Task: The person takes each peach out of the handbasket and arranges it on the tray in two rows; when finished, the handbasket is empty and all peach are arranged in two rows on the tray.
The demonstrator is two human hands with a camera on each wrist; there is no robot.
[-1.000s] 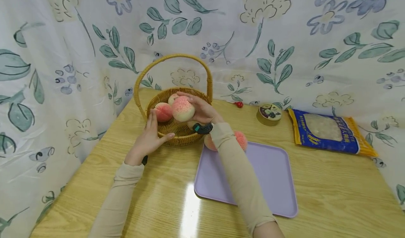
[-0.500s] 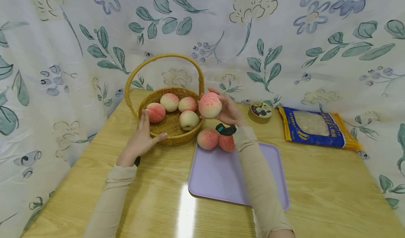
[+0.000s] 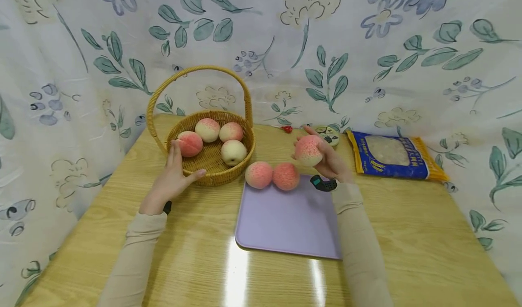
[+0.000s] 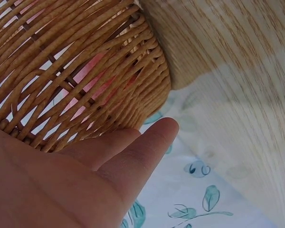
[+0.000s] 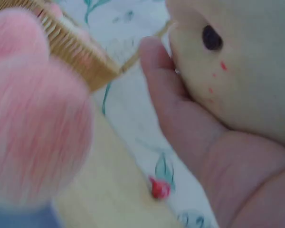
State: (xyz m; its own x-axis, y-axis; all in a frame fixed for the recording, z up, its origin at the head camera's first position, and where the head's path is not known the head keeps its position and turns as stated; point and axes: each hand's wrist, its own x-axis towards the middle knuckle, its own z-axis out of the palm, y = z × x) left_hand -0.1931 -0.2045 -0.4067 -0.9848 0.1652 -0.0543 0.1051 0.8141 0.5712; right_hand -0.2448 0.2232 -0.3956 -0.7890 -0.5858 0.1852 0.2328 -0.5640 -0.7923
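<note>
My right hand [image 3: 332, 163] holds a pink and cream peach [image 3: 308, 152] above the back right of a lilac tray [image 3: 285, 221]. In the right wrist view the peach's pale underside [image 5: 256, 85] shows a dark stem hollow. My left hand [image 3: 169, 184] lies against the left front of a wicker basket [image 3: 212, 179], fingers extended and thumb apart; the left wrist view shows the fingers along the woven side [image 4: 85, 90]. Several peaches [image 3: 207, 130] sit inside the basket. A pale pink peach [image 3: 258, 175] and a redder peach [image 3: 286, 176] lie side by side at the tray's back left.
The basket's tall arched handle [image 3: 204, 67] rises over it. Behind my right hand are a round tin [image 3: 328, 136] and a small red flower-like item [image 3: 287, 129]. A blue and yellow food packet [image 3: 391, 156] lies at the right. A patterned curtain [image 3: 265, 35] backs the wooden table [image 3: 195, 243].
My right hand has carried the peach from over the basket rightward to above the tray, uncovering the other peaches. My left hand stays at the basket while the head view has shifted right.
</note>
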